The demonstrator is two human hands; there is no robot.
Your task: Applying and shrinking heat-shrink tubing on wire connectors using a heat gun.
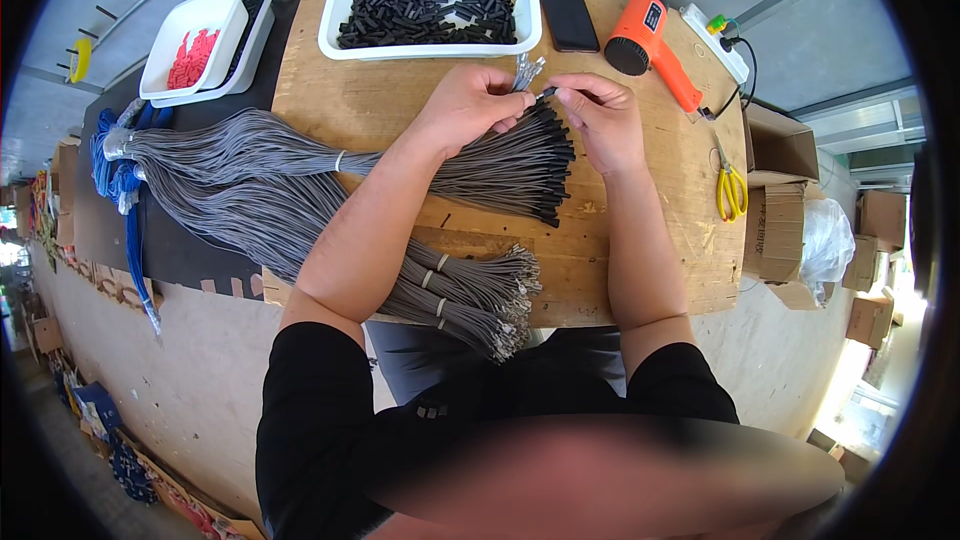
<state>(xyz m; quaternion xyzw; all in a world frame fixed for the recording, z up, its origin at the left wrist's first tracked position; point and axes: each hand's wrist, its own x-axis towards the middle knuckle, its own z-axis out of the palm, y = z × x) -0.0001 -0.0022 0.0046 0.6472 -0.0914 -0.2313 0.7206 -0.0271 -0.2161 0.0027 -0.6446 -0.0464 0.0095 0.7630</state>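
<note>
Near the far middle of the table, my left hand (475,108) is closed round a few grey wires, whose bare metal ends (528,70) stick up past the fingers. My right hand (603,122) pinches a small black sleeve (546,94) close to the left fingertips; whether a wire is inside it I cannot tell. Below the hands fans a bundle of grey wires (480,178) with black sleeves on its ends. Nearer to me, several tied wire bundles (425,285) end in bare metal terminals. A white basin (328,32) of loose black sleeves stands beyond my hands.
Right of the basin lie a black phone (570,14), an orange heat gun (642,35) and a white power strip (716,45). Yellow-handled pliers (731,190) rest at the table's right edge. Far left, a white tray (160,80) holds red sleeves. Cardboard boxes (775,225) stand at right.
</note>
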